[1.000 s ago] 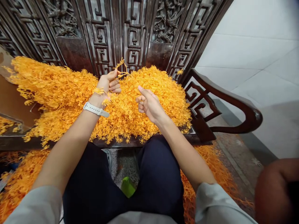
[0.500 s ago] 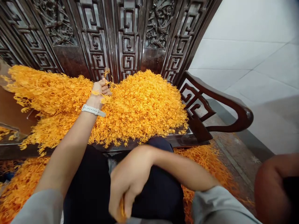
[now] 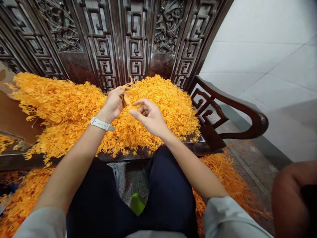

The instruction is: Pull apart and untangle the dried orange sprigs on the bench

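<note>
A big heap of orange plastic flower sprigs (image 3: 153, 109) covers the seat of a dark carved wooden bench (image 3: 205, 145). My left hand (image 3: 114, 103), with a white watch band on the wrist, is raised above the heap and pinches a small orange sprig (image 3: 128, 86) between thumb and fingers. My right hand (image 3: 146, 115) hovers just to its right, fingers loosely spread, fingertips close to the sprig and to the left hand. Nothing shows inside the right hand.
The bench's carved back (image 3: 133, 39) rises behind the heap and its curved armrest (image 3: 237, 109) stands at the right. More orange sprigs (image 3: 19, 198) lie on the floor by my dark-trousered knees. A green object (image 3: 136, 203) sits between my legs. Another person's limb (image 3: 292, 195) shows at lower right.
My right hand has risen from my lap back to the left hand above the heap. The left hand shifted slightly right, still holding a sprig.
</note>
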The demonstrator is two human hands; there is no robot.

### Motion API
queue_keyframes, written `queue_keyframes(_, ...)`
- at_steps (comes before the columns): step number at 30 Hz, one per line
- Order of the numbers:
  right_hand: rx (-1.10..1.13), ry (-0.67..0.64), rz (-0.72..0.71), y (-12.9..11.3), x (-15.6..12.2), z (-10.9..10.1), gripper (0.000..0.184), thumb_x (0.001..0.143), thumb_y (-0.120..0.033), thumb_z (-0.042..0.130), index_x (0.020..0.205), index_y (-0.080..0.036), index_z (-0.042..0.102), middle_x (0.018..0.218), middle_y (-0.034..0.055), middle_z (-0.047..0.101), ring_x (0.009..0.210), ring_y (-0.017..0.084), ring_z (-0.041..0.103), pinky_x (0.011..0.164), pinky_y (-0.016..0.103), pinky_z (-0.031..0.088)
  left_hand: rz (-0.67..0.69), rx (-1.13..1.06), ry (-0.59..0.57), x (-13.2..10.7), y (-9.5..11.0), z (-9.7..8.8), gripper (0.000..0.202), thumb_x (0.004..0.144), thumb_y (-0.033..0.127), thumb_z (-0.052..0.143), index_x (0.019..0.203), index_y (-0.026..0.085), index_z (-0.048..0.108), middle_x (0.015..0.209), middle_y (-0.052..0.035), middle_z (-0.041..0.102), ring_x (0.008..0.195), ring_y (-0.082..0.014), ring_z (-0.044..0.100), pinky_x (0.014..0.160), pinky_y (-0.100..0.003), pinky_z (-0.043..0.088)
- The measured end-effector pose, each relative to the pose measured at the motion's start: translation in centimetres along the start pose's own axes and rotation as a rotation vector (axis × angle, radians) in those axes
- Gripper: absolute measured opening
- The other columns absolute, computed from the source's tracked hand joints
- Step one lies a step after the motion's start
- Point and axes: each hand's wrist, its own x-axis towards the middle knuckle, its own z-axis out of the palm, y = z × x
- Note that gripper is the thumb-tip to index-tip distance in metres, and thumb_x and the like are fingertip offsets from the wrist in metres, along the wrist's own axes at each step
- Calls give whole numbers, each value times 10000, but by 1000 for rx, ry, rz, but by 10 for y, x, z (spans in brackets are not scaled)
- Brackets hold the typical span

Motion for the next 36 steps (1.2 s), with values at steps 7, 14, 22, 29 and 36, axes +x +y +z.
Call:
queue_keyframes(7, -10, 49, -61, 23, 17, -19, 423, 908, -604, 771, 851, -206, 636, 672, -60, 475, 597, 91, 393, 570, 289, 323, 146, 266, -116, -20, -11, 21, 76, 1055, 178, 606, 997, 193, 653, 833, -31, 728, 753, -116, 695, 666, -207, 522)
queue_keyframes(14, 92, 313, 5, 23, 19, -31, 559, 834, -771, 769, 833, -245, 578, 704, -46, 478, 558, 93, 403, 509, 296, 387, 143, 666, -287, -21, -13, 8, 324, 870, 436, 893, 1014, 192, 735, 700, 5, 638, 535, -81, 484, 490, -226, 327)
queue_keyframes(22, -144, 318, -322, 14, 9, -19, 543, 940, -695, 722, 694, -221, 626, 722, -3, 500, 700, 136, 471, 666, 325, 404, 366, 613, -269, -5, -14, 7, 384, 713, 443, 970, 628, 166, 717, 572, -26, 636, 528, -93, 504, 528, -256, 366)
queue_keyframes(29, -345, 130, -517, 8, -1, -23, 474, 1039, -496, 684, 671, -208, 601, 689, -8, 543, 665, 131, 513, 639, 317, 412, 510, 725, -240, -4, -18, 17, 246, 801, 295, 841, 642, 156, 714, 551, -12, 631, 518, -100, 525, 537, -248, 407)
queue_keyframes(36, -383, -237, -933, -31, -42, 8, 132, 1021, -192, 698, 891, -197, 722, 749, 20, 708, 677, 134, 625, 628, 312, 465, 570, 867, 204, 21, -13, -30, 310, 803, 59, 701, 536, 173, 590, 555, -15, 565, 573, -117, 460, 562, -271, 328)
